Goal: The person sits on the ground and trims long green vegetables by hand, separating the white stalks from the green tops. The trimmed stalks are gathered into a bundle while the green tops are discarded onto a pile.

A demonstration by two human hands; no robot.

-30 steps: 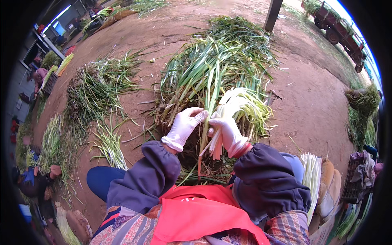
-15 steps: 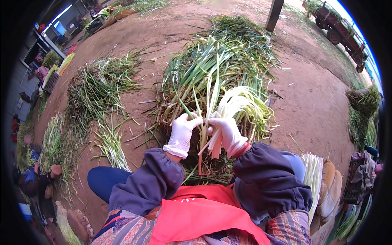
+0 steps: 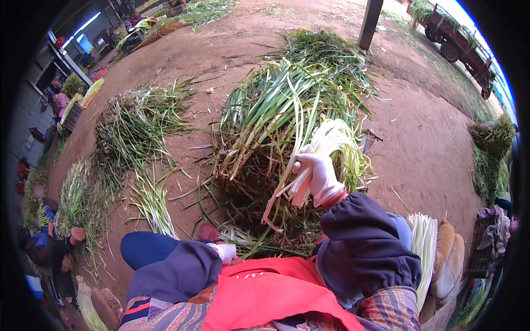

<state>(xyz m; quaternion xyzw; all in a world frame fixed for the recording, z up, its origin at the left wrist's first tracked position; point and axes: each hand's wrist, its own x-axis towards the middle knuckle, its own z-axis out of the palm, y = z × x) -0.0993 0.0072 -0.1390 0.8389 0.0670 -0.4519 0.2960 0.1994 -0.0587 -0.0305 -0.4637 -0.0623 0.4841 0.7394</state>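
Slanting rightward, pale stalks (image 3: 335, 136) (butts (image 3: 300, 196) nearest) droop.

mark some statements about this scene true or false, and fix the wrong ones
1. The right hand grips pale stalks. True.
2. The left hand is bare. False: the left hand wears a white glove.
3. The apron is green. False: the apron is red.
4. A vehicle stands at the upper right. True.
5. The post is left of the vehicle. True.
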